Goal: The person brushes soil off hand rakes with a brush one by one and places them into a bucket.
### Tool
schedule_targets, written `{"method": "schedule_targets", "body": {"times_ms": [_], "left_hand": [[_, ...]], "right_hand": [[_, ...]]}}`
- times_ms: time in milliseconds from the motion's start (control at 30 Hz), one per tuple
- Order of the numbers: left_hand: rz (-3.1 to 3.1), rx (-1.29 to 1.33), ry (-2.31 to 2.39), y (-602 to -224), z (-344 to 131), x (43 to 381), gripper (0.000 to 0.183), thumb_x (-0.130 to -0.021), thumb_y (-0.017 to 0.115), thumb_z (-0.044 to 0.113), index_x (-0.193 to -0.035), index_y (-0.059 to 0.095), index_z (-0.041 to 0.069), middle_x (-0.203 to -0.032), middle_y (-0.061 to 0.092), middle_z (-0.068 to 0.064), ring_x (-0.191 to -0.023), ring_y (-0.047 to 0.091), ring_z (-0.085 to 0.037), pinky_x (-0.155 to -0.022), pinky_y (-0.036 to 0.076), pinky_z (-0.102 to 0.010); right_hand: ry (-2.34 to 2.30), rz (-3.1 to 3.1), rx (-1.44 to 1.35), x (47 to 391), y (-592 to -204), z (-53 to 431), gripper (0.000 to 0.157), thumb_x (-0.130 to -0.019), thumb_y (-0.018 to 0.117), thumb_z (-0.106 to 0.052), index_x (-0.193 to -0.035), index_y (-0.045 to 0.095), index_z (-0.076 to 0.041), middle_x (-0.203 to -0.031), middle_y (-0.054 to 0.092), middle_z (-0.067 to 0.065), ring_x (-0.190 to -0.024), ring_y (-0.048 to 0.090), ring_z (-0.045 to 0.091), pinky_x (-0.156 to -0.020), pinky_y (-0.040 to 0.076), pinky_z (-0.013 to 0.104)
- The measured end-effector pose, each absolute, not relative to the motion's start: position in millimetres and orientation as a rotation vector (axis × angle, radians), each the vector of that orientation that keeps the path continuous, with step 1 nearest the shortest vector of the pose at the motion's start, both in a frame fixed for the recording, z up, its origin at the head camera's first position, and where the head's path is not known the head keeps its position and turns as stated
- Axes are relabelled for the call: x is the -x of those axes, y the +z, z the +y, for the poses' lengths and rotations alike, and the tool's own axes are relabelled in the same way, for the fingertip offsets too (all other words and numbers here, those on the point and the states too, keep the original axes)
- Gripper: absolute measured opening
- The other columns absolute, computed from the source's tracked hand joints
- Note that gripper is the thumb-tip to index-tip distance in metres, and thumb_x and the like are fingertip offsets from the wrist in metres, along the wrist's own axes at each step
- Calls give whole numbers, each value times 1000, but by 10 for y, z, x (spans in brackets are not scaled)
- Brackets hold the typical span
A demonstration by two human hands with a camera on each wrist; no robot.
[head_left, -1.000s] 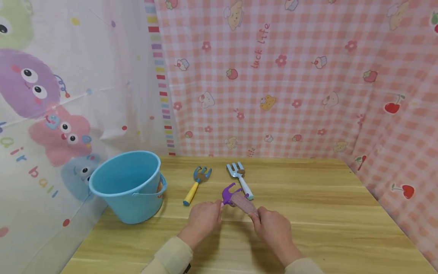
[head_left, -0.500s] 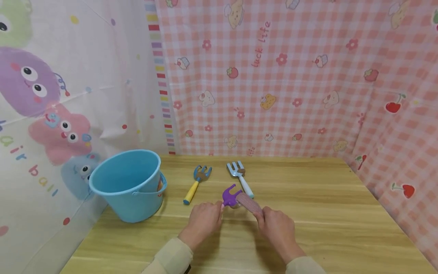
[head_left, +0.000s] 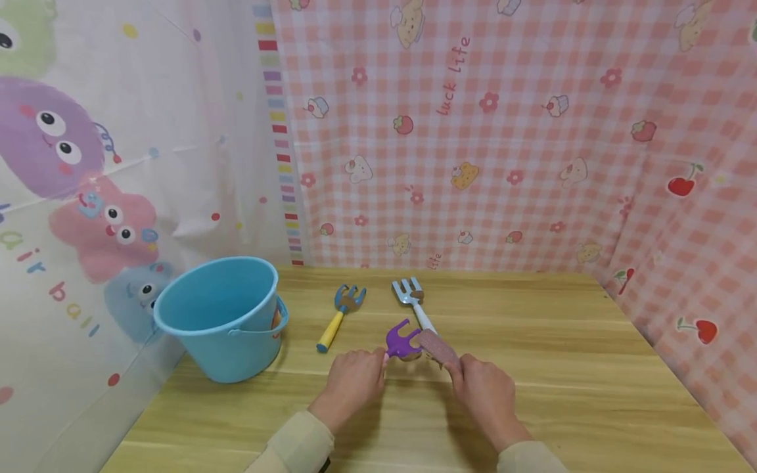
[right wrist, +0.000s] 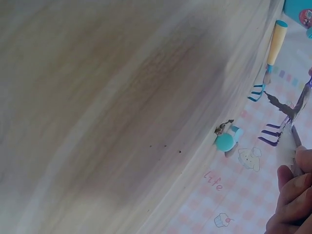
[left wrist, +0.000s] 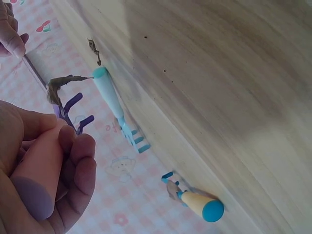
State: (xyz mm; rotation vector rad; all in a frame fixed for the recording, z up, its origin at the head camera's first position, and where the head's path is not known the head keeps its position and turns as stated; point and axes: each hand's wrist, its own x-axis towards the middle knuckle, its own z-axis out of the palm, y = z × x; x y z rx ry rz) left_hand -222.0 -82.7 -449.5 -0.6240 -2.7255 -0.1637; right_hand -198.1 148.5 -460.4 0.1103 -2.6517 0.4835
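My left hand [head_left: 355, 380] grips the pink handle [left wrist: 41, 170] of a small purple toy rake [head_left: 402, 341], its tines pointing away. Brown, mud-like matter clings to the rake's underside and hangs in a strip [left wrist: 57, 87]. Just right of the rake, my right hand [head_left: 486, 397] holds a flat scraper-like blade [head_left: 436, 347] with a speckled, pinkish-grey face; its handle is hidden in the hand. The blade's end lies close against the tines. On the table behind lie a light blue toy fork [head_left: 421, 314] and a blue toy rake [head_left: 342, 310] with a yellow handle, both with brown smears.
A light blue bucket [head_left: 227, 335] stands at the left of the wooden table [head_left: 568, 368]. Near the light blue fork's handle end lies a dark brown clump [left wrist: 94, 50], with small specks about. Patterned curtains [head_left: 508, 144] hang behind and at the sides.
My right hand has drawn the blade to the right and slightly towards me, off the purple rake's head to its edge. Brown bits now show under the blade. The left hand has hardly moved.
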Motion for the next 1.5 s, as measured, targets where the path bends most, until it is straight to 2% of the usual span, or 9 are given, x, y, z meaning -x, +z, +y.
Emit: {"method": "schedule_targets", "body": {"times_ms": [167,333,533,667,1133,1367,1500], "left_hand": [[-2739,621,-165,-4486,-826,2225,22,-100,56,23,-82,60,12,-55,47,1,-48,49,-17,-46,41,-32],[-2732,609,-154,-4482,-830,2236,24,-101,55,23,-81,60,11,-55,46,0,-48,49,-18,-46,40,-33],[-2725,621,-170,-4469,-826,2242,23,-101,55,23,-81,60,12,-55,45,2,-48,48,-17,-45,39,-32],[-2752,629,-164,-4478,-824,2229,21,-99,56,23,-81,60,12,-55,44,3,-48,46,-15,-45,38,-31],[-2753,612,-165,-4436,-819,2258,25,-103,51,25,-84,61,11,-56,45,1,-49,49,-18,-46,40,-32],[-2789,610,-144,-4405,-810,2226,22,-100,55,25,-84,62,12,-57,46,1,-51,50,-17,-48,41,-32],[-2793,610,-128,-4425,-799,2217,21,-99,57,24,-82,61,12,-57,47,0,-51,51,-18,-48,42,-33]], "right_hand": [[512,-2656,-75,1975,-4557,1488,31,-92,68,-33,-72,58,-12,-59,57,5,-50,53,24,-43,39,41],[569,-2657,-126,1918,-4495,1414,25,-92,69,-33,-83,67,-9,-62,59,3,-51,54,21,-44,41,39],[571,-2653,-119,1924,-4548,1419,28,-92,69,-32,-75,62,-12,-60,58,4,-51,56,26,-44,40,42],[556,-2667,-89,1975,-4608,1512,31,-92,69,-32,-71,58,-12,-58,55,3,-50,53,24,-42,39,40],[575,-2654,-154,1926,-4492,1381,27,-93,68,-35,-80,65,-11,-61,59,3,-51,54,23,-44,41,41],[552,-2680,-98,1980,-4548,1467,29,-93,68,-33,-76,61,-11,-62,59,6,-51,55,25,-43,41,42],[548,-2646,-113,1944,-4532,1437,27,-93,69,-33,-79,62,-10,-61,59,5,-50,54,23,-42,40,41]]}}
